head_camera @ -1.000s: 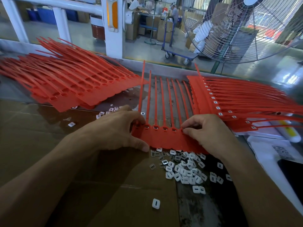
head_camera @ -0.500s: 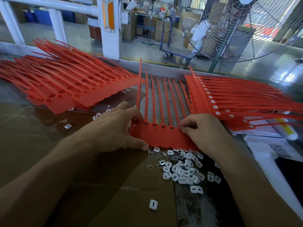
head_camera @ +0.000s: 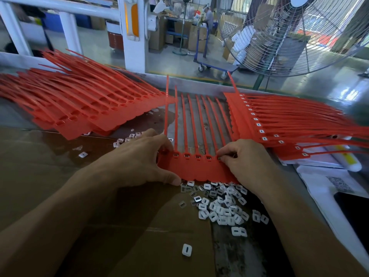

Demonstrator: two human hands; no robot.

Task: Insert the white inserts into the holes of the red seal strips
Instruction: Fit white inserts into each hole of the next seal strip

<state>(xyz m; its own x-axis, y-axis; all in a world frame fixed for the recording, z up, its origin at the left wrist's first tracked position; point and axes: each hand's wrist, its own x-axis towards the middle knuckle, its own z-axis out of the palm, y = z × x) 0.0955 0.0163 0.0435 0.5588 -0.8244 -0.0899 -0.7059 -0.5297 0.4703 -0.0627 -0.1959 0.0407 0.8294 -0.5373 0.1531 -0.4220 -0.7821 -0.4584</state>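
**Pushing a little white piece into the red strip**

Nearest, a pile of white inserts (head_camera: pixel 221 204) lies on the surface (head_camera: pixel 229 254), just below the red strip (head_camera: pixel 197 168). They are tiny flat squares with a slot in the middle. They look light and hard, so they could slip away easily. Pinch one by its edges.

The left hand (head_camera: pixel 139 162) grips the strip's left end, thumb under its near edge. The right hand (head_camera: pixel 245 162) has its fingers curled, pinching at a hole on the strip's right end. I cannot tell if an insert is in there.

The strip looks thin and bendy, with long tails pointing away. Hold it by the flat wide part.

Farther back, more red strips lie in a left stack (head_camera: pixel 75 108) and a right stack (head_camera: pixel 279 124).
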